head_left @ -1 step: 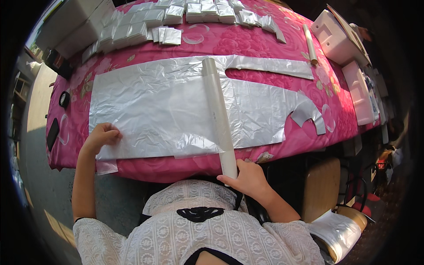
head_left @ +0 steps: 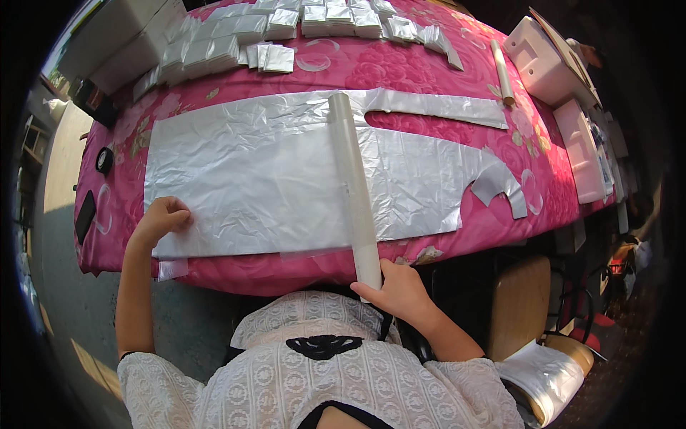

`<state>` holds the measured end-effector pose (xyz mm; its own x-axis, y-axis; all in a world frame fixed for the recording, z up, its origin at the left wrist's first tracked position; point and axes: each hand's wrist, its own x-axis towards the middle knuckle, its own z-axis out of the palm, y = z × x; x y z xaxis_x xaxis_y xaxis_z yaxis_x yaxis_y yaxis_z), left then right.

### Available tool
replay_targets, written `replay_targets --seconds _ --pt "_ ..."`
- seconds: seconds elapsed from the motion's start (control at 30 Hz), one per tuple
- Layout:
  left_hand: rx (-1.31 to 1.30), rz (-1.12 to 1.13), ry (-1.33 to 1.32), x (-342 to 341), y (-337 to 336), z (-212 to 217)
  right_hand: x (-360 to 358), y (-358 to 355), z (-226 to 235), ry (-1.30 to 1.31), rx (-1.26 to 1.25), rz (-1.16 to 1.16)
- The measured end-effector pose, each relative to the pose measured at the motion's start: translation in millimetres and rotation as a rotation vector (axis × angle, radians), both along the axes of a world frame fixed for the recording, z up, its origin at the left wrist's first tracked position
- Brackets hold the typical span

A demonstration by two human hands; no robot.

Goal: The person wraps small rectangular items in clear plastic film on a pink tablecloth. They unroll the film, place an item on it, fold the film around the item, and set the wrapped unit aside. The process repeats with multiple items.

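A thin silvery-white plastic apron (head_left: pixel 246 179) lies spread on the table, with a strap at its far right and a curled strap at its near right. Across it, from far to near, lies a long pale tube (head_left: pixel 351 168). My right hand (head_left: pixel 400 289) is wrapped round the tube's near end, which juts past the table edge. At the apron's near left corner, my left hand (head_left: pixel 166 220) has its fingers curled together on the plastic; their tips are partly hidden. A clear flap (head_left: pixel 173 269) hangs below that corner.
Stacks of folded silvery packets (head_left: pixel 207 53) line the far side of the pink flowered tablecloth (head_left: pixel 364 61). A second tube (head_left: pixel 501 71) and a white foam box (head_left: pixel 539 57) are at the far right. A tape roll (head_left: pixel 104 161) and a black phone-like slab (head_left: pixel 85 217) lie left. A chair (head_left: pixel 520 304) stands near right.
My left hand has shifted slightly left and away from me, and the clear flap shows a little less. The tube has moved very slightly under my right hand's grip.
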<state>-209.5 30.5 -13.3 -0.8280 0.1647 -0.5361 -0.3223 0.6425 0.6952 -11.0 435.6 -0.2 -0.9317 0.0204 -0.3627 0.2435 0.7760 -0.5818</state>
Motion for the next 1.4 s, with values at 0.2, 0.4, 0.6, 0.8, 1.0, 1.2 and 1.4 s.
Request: replay_targets --seconds 0.2,0.4,0.6,0.8,1.0,1.2,1.4 --pt "-0.650 -0.288 1.087 13.8 78.6 37.4 0.8 -4.3 -4.8 -0.014 -0.120 -0.121" --pt "0.065 -0.542 0.989 52.8 227.5 -13.3 4.5 -3.0 -8.7 -0.033 -0.149 -0.127" --pt "-0.066 -0.635 0.934 49.6 261.4 -53.9 4.3 9.8 -10.5 -0.145 -0.254 -0.103" --pt "-0.237 -0.685 0.993 51.0 260.8 -53.4 -78.2 30.0 11.4 -0.042 -0.233 -0.080" --pt "-0.286 -0.719 0.984 49.5 265.7 -51.2 -233.6 42.9 -32.9 -0.096 -1.017 -0.477" --pt "-0.203 -0.701 0.960 50.0 263.7 -47.9 -287.0 88.5 -48.8 0.241 -1.777 -0.802" --pt "-0.198 -0.683 0.959 50.5 265.2 -50.4 -270.0 151.3 31.2 0.656 -1.649 -0.655"
